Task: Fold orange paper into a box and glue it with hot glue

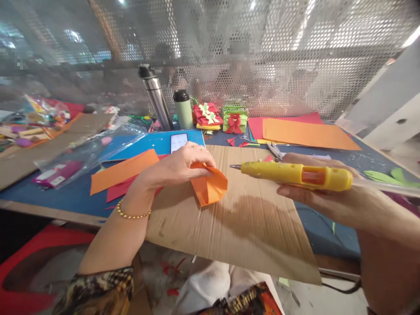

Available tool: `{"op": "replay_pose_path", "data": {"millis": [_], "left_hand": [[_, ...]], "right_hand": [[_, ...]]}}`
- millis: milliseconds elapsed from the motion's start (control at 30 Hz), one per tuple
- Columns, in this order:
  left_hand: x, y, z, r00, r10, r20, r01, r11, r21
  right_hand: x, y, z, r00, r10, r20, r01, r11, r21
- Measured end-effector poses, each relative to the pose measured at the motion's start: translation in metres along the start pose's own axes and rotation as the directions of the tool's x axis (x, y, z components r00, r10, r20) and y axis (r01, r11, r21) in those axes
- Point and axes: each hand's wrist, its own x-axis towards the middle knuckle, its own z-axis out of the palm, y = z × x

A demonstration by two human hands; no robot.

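Fingers of my left hand (192, 162) are closed on the upper edge of a folded orange paper box (210, 189), which rests on a sheet of brown cardboard (183, 232). A yellow hot glue gun (272, 171) is gripped in my right hand (321, 197). Its metal nozzle points left toward the paper box, a short gap away from it, above the cardboard. A clear glue stick (377, 186) sticks out of the gun's rear end. My left palm hides part of the box's top.
Scissors (274, 151) lie behind the glue gun. A phone (179, 142), a steel bottle (157, 98), a green tumbler (183, 109) and finished paper boxes (235, 120) stand toward the mesh panel (210, 57). Orange sheets (308, 134) lie at right, more orange strips (123, 170) at left.
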Motion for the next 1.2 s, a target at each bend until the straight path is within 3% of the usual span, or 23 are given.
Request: {"op": "replay_pose_path", "data": {"millis": [400, 700, 833, 1000, 1200], "left_hand": [[0.003, 0.002, 0.001, 0.999, 0.044, 0.026, -0.041, 0.992, -0.123], [0.002, 0.008, 0.005, 0.999, -0.004, -0.05, -0.001, 0.995, -0.096], [0.005, 0.007, 0.009, 0.994, 0.074, -0.079, -0.087, 0.982, -0.169], [0.005, 0.003, 0.013, 0.984, 0.108, -0.144, -0.132, 0.976, -0.171], [0.004, 0.001, 0.013, 0.989, 0.104, -0.106, -0.115, 0.988, -0.104]], "right_hand": [[0.0, 0.007, 0.011, 0.977, -0.209, 0.042, 0.208, 0.978, 0.024], [0.002, 0.006, 0.013, 0.979, -0.169, 0.112, 0.165, 0.985, 0.047], [0.001, 0.007, 0.015, 0.986, -0.139, 0.088, 0.137, 0.99, 0.033], [0.001, 0.009, 0.015, 0.961, -0.228, 0.154, 0.227, 0.974, 0.019], [-0.001, 0.01, 0.013, 0.979, -0.153, 0.131, 0.154, 0.988, 0.003]]}}
